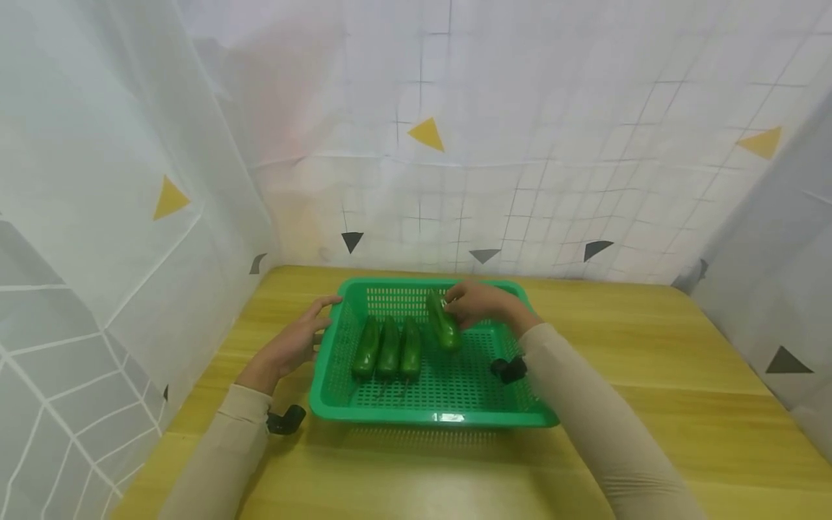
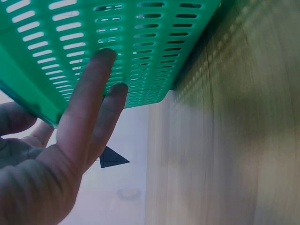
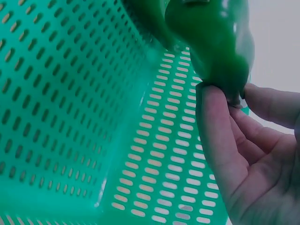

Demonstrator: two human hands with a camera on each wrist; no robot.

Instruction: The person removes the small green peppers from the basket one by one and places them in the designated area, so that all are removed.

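A green plastic basket (image 1: 434,418) stands on the table with three long green peppers (image 1: 388,348) side by side in its left half. Above the basket floor, my right hand (image 1: 479,302) pinches another glossy green pepper (image 1: 445,328) by its far end, between thumb and fingers. The right wrist view shows that held pepper (image 3: 218,42) close up, with part of another behind it. On the left, my left hand (image 1: 297,343) is at the basket's side. Its fairly straight fingers (image 2: 86,101) lie against the slotted outer wall (image 2: 154,42) in the left wrist view.
The wooden table (image 1: 650,375) extends around the basket. A white patterned sheet (image 1: 520,108) hangs behind and along both sides. A small black device (image 1: 286,419) sits on the left wrist, and another black device (image 1: 509,370) on the right wrist hangs over the basket.
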